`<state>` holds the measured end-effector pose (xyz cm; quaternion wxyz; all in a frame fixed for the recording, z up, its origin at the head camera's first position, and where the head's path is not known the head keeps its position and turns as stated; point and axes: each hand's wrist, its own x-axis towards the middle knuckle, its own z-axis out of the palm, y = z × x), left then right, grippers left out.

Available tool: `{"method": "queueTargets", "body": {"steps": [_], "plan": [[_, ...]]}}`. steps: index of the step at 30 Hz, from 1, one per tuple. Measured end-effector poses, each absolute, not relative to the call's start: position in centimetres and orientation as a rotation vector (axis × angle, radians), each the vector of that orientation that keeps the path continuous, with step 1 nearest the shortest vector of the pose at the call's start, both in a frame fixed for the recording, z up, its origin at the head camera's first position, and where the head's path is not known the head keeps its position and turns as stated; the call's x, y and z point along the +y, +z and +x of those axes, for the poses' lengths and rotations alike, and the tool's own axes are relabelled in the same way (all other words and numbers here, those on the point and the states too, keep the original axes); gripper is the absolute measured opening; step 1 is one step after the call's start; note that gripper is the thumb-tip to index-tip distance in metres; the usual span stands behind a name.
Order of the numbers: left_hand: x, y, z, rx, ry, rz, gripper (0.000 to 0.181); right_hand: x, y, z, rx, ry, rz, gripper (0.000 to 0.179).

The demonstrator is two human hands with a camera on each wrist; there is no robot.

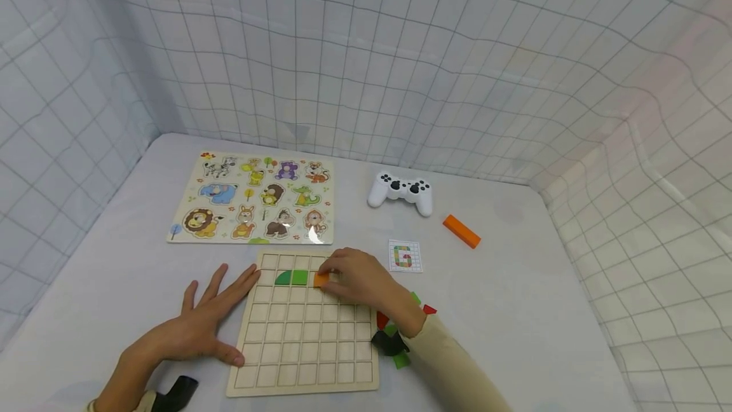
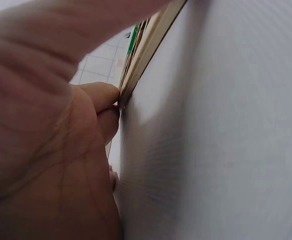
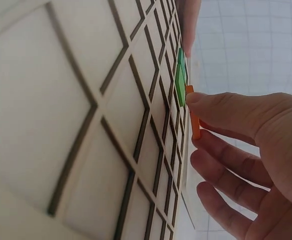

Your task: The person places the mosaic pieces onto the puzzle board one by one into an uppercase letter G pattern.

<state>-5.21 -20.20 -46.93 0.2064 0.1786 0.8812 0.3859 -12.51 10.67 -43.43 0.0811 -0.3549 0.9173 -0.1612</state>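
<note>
1. Right at the centre of the head view, the right hand [image 1: 363, 281] pinches an orange tile [image 1: 321, 280] between thumb and index finger, its other fingers loosely bent.
2. That orange tile is at the upper part of the wooden grid board [image 1: 303, 336], which fills the bottom centre of the frame; whether it touches the cell beneath, I cannot tell. In the right wrist view it shows right of centre, tilted, beside the board's face.
3. Left of it, in the second row from the top, sit a dark green quarter-round tile [image 1: 283, 278] and a light green square tile [image 1: 300, 277], side by side.
4. At lower left, the left hand [image 1: 197, 329] grasps nothing: its fingers are spread, with index fingertip and thumb touching the board's left edge.
5. Around the right forearm, below and right of centre, lie a red piece [image 1: 382, 320] and a green piece [image 1: 401, 360], partly among others.
6. Farther up: an animal puzzle board [image 1: 229, 240] at upper left of the tabletop [image 1: 503, 304], a white game controller [image 1: 403, 192] right of centre, a pattern card [image 1: 405, 256] below it, and an orange block [image 1: 462, 231] farther right.
</note>
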Motion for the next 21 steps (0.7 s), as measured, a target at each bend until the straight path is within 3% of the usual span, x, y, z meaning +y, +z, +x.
{"method": "queueTargets", "body": {"steps": [21], "plan": [[-20.1,-46.7,-5.0,2.446,1.091,0.485,0.135,9.1,-44.1,-12.7,2.783,-0.42,-1.016,0.019]]}}
